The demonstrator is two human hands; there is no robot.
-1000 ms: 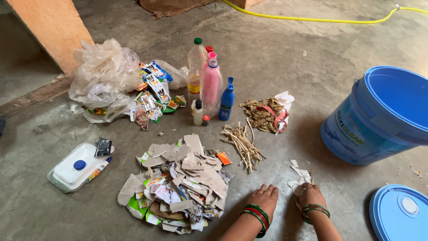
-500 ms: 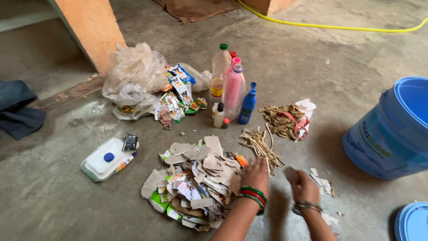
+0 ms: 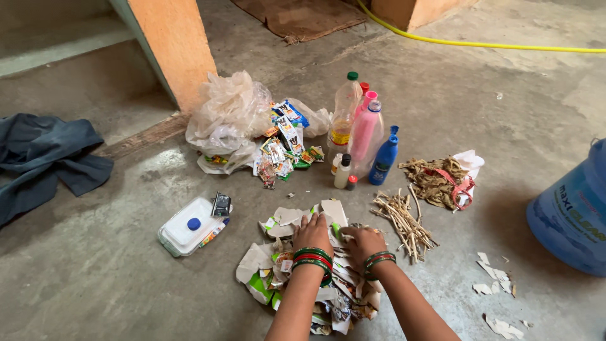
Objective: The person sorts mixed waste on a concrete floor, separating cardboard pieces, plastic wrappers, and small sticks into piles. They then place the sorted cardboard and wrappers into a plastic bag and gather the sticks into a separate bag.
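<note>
Now, change: we see both hands moved off the small scraps (image 3: 495, 281) at right onto the paper pile (image 3: 297, 268); view shifted, bucket (image 3: 571, 211) now at the right edge.
Left hand (image 3: 312, 232): palm down, forearm reaching forward, green and red bangles at the wrist.
Right hand (image 3: 363, 243): palm down just beside the left.
Fingers: both flat and spread on torn cardboard, released, gripping nothing we can see.
Pile: on the floor (image 3: 95, 278), between the white box (image 3: 189, 227) and sticks (image 3: 404, 221), below the bottles (image 3: 360, 136).
</note>
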